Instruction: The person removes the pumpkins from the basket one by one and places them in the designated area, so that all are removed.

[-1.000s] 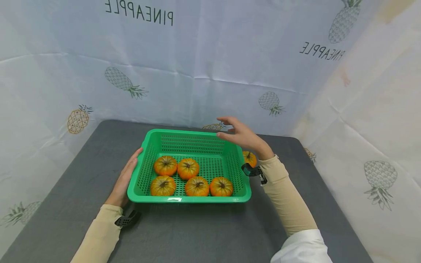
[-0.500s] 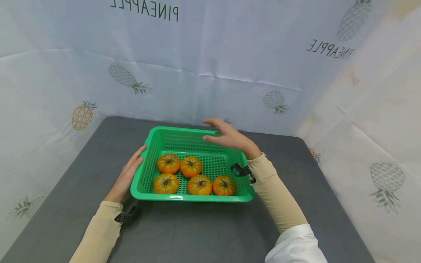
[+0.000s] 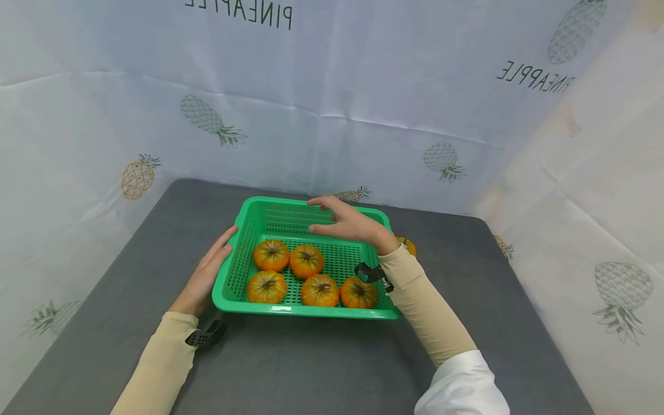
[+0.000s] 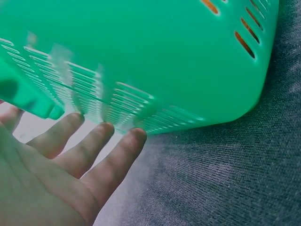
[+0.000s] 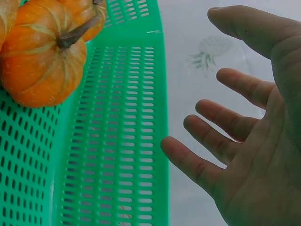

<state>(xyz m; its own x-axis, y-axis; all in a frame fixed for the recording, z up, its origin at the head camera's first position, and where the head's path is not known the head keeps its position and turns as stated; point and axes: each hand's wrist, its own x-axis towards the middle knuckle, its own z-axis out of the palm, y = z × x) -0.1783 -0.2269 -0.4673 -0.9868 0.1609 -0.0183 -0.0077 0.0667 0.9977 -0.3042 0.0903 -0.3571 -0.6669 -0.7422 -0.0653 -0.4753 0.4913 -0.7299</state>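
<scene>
A green slotted basket (image 3: 306, 312) holds several small orange pumpkins (image 3: 306, 261). My left hand (image 3: 204, 276) lies along its left side with the fingers extended; in the left wrist view the fingertips (image 4: 137, 133) are at the basket's slotted wall (image 4: 188, 84). Over the basket's back right part hovers my right hand (image 3: 353, 223), fingers spread and thumb apart, with nothing held. In the right wrist view this hand (image 5: 254, 127) is beside the basket rim (image 5: 164, 117), and a pumpkin (image 5: 42, 56) shows inside the basket.
Another pumpkin (image 3: 408, 246) sits on the dark table (image 3: 311, 363), outside the basket to the right, partly hidden by my right arm. A white cloth (image 3: 321, 69) with pineapple prints hangs behind the table and along its sides.
My right hand has moved left and slightly down over the basket. The outside pumpkin, hidden half a second ago, shows again behind my right arm. My left hand has stayed at the basket's left side.
</scene>
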